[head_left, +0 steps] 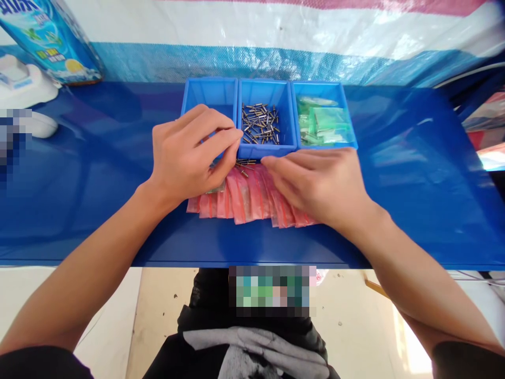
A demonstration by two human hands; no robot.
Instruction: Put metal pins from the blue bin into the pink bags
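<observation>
My left hand (pixel 195 150) is over the front of the left blue bin (pixel 211 92), thumb and fingertips pressed together; what they hold, if anything, is hidden. My right hand (pixel 315 181) is in front of the right bin, its fingers bunched together, with the fingertips near some loose rivets (pixel 245 172). Under and between both hands lies a row of pink zip bags (pixel 240 202), overlapping one another. The middle bin (pixel 266 152) holds many metal rivets (pixel 260 123). Green-tinted bags (pixel 329 123) lie in the right bin.
A blue detergent pouch (pixel 59 47) stands at the back left, beside a white device (pixel 23 84). The blue table's front edge (pixel 252 265) runs across in front of my body. Behind the bins hangs a striped plastic sheet (pixel 177 58). Cables show at the right.
</observation>
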